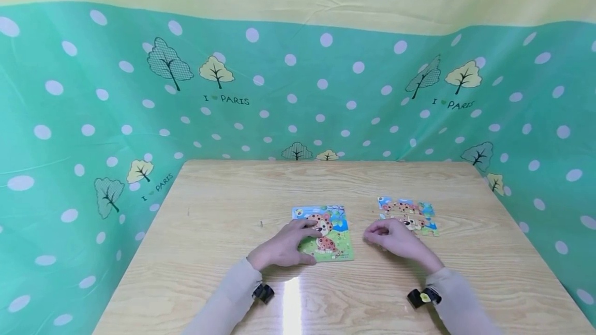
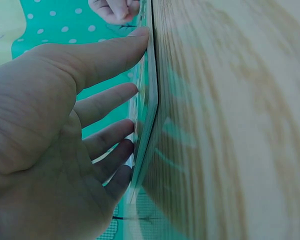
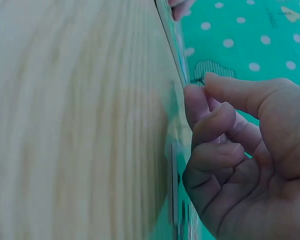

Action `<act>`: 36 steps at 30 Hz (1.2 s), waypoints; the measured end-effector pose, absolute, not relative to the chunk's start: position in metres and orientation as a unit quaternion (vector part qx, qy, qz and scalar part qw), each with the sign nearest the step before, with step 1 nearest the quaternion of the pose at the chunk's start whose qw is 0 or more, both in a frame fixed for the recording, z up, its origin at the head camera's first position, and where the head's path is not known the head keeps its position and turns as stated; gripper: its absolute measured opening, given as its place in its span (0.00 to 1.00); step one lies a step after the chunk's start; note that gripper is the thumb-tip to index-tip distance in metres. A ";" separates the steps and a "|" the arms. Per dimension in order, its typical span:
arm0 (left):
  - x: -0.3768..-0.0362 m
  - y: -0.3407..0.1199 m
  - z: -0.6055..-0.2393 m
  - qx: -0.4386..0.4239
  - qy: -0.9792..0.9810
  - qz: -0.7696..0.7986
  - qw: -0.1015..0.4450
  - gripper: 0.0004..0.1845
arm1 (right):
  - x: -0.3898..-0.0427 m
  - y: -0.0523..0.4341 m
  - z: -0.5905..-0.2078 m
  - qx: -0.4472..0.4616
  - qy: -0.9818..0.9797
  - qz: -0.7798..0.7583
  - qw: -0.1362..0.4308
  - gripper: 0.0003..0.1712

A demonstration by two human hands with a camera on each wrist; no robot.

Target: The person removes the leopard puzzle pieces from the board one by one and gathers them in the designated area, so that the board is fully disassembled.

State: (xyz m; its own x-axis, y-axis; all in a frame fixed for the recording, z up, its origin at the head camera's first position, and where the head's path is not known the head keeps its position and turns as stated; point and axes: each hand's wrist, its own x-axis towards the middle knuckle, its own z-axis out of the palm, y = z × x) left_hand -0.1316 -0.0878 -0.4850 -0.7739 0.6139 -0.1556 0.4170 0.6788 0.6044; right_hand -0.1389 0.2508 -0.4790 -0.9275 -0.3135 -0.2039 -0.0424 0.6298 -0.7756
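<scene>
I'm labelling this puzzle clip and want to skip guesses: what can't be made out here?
- Head view: the left hand covers part of the puzzle board.
- Head view: the right hand hides some loose puzzle pieces; whether it pinches one is unclear.
- Wrist views: the board's picture is edge-on and blurred.

A light wooden table stands against a green polka-dot curtain printed with trees.

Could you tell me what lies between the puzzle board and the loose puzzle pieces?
Only the right hand and bare wooden table, seen in the head view.
</scene>
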 end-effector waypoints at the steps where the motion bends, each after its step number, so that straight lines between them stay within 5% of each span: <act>1: -0.131 -0.088 -0.485 0.286 0.899 0.280 0.176 0.35 | -0.139 0.248 -0.479 -0.106 0.886 -0.420 0.165 0.12; 24: -0.132 -0.089 -0.485 0.287 0.898 0.284 0.175 0.35 | -0.141 0.205 -0.483 -0.183 0.879 -0.404 0.175 0.12; 36: -0.132 -0.088 -0.486 0.290 0.896 0.289 0.173 0.35 | -0.145 0.195 -0.487 -0.194 0.873 -0.399 0.202 0.25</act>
State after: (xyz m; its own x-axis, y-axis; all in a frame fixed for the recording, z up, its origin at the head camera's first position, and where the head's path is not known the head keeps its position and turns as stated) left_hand -0.1316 -0.0881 -0.4857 -0.7714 0.6204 -0.1418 0.4201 0.6638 0.6189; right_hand -0.1448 0.1946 -0.4868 -0.8437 -0.4990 -0.1977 -0.1770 0.6064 -0.7752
